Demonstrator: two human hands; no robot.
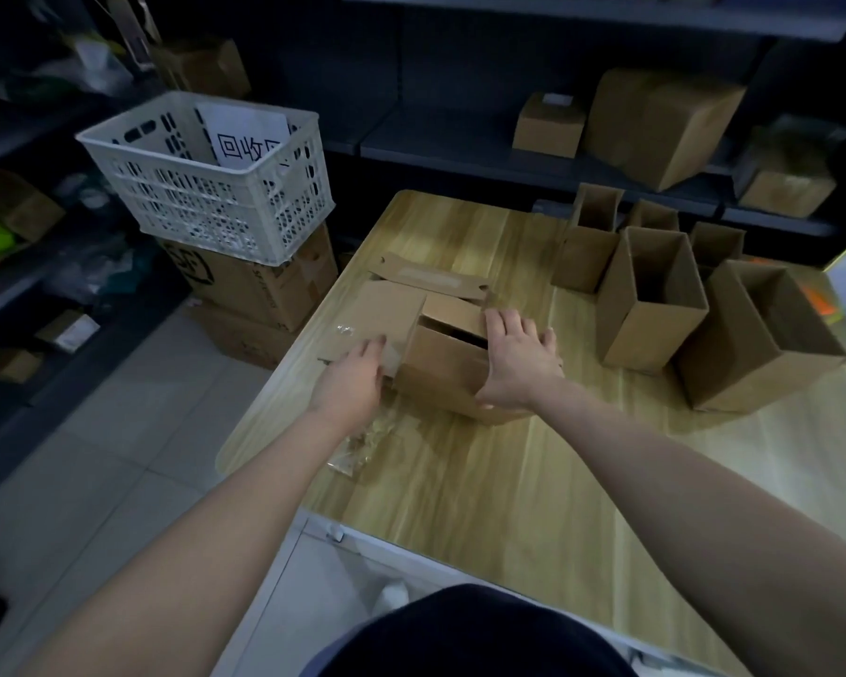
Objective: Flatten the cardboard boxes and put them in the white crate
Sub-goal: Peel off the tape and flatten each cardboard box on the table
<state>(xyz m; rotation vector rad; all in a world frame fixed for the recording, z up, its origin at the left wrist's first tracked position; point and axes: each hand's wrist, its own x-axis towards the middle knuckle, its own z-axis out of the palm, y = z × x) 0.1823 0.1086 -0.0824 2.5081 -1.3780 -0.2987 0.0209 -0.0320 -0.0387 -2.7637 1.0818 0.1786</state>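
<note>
Mid-flattening on counter (509, 481). Well beyond left grip (357, 378), up-left: white crate (206, 202). Between both grips: box (440, 383), not yet flat. Spread flat against it, right grip (518, 364); left grip at flap (377, 310), closure unclear. Next: pressing walls down.

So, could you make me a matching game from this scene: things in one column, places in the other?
Things:
1 white crate
2 nearest box
3 tall open box
4 crumpled clear plastic

Places:
A upright at the right of the table
B on stacked cartons left of the table
C at the table edge near the left hand
D under the right hand

Pairs: 1-B, 2-D, 3-A, 4-C.
</note>
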